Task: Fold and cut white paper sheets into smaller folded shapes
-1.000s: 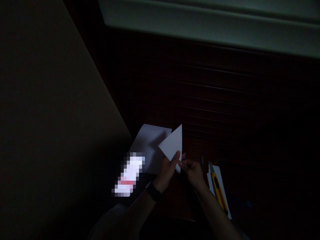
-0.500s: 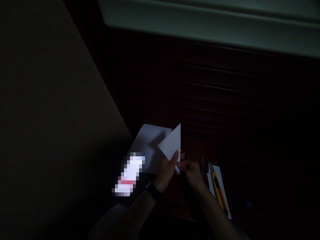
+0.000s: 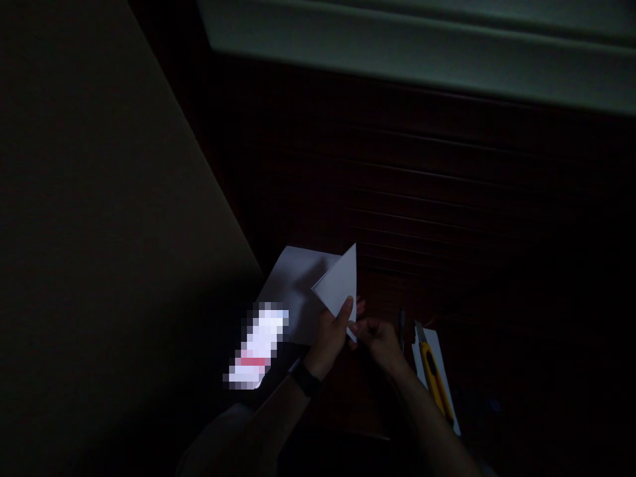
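Observation:
A folded piece of white paper (image 3: 340, 281) with a pointed top is held up in front of me. My left hand (image 3: 332, 334) is closed around its lower part, thumb on the near face and fingertips showing past the right edge. At the paper's lower right edge, my right hand (image 3: 378, 339) is closed in a pinch, thumb and forefinger against the paper. Behind the folded piece lies a larger white sheet (image 3: 285, 278), partly covered by it and by its shadow.
A bright, pixelated screen-like rectangle (image 3: 258, 348) lies left of my hands. To the right, a yellow utility knife (image 3: 434, 377) with its blade out rests on a white paper strip (image 3: 444, 358), a dark pen (image 3: 401, 324) beside it. A wall (image 3: 124, 232) rises on the left.
The folded paper and both hands have shifted very slightly left. My right finger and thumb stay at the paper's lower edge; the other things lie as before.

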`<state>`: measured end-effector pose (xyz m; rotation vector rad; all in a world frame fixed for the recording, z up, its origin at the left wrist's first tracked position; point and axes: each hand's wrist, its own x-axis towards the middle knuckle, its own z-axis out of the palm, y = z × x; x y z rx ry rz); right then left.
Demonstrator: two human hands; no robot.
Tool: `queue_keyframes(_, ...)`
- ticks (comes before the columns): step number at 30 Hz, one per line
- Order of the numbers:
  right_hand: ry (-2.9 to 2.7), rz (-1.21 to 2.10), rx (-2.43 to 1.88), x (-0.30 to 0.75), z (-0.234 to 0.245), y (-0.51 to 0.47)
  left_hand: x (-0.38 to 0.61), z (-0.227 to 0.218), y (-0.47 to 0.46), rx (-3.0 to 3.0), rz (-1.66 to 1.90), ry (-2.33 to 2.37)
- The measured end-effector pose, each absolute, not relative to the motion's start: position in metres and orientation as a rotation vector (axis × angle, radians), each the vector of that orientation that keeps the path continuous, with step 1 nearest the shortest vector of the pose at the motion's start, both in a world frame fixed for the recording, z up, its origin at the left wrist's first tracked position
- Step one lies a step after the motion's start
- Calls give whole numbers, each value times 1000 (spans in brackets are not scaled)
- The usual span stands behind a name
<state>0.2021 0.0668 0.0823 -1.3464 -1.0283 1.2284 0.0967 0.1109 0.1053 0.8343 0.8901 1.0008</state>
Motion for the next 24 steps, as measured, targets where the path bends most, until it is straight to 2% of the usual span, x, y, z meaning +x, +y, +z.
queue_keyframes(11,-1157,1228,-1347,199,90,65,93,97,109,888,1000,856)
queue_keyframes(18,-1347,1401,-1406,201,81,48,82,113,137,745,1230,857)
queue_keyframes(24,-999,1209,-1347,211,83,59,86,113,127,795,1093,771)
